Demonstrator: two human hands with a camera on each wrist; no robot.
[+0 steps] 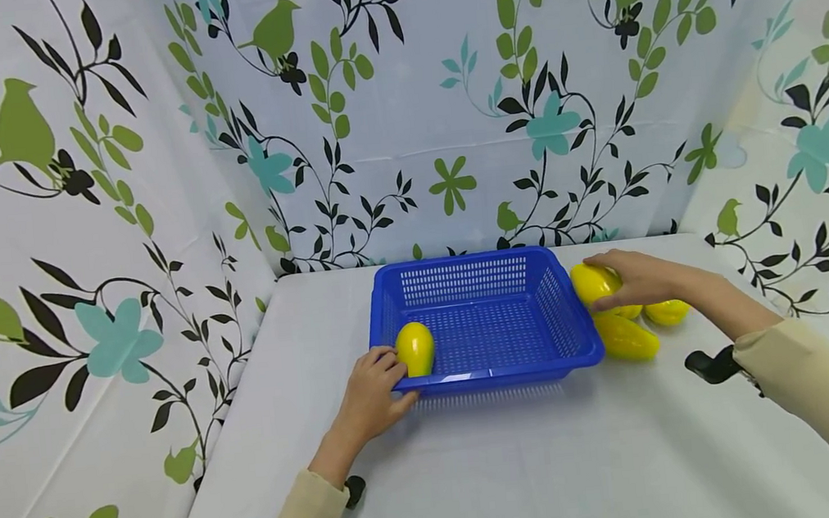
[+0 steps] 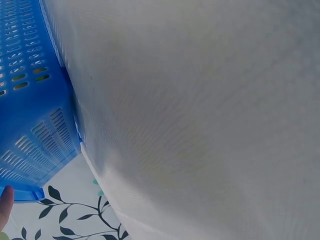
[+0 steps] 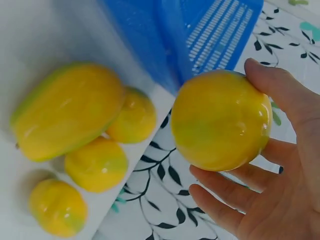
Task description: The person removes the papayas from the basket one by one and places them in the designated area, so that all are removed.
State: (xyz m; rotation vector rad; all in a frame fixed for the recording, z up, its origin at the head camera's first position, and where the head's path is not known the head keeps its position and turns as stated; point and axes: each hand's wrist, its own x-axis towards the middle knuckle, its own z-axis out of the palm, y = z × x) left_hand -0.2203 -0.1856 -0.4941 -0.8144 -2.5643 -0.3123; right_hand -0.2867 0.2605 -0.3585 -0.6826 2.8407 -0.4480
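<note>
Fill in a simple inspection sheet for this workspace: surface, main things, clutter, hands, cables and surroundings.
Surface: white table, with soft shadows.
Main things: blue basket with one yellow fruit inside, near its front-left corner; four loose yellow fruits to its right, one larger than the others.
Clutter: nothing seen.
Hands: left hand grips the basket's rim; right hand holds another yellow fruit beside the basket.
Cables: nothing seen; a black piece shows at each wrist.
Surroundings: patterned cloth with birds, leaves and flowers, behind and at both sides.

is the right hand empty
No, the right wrist view shows the right hand holding a yellow fruit between its thumb and fingers.
</note>
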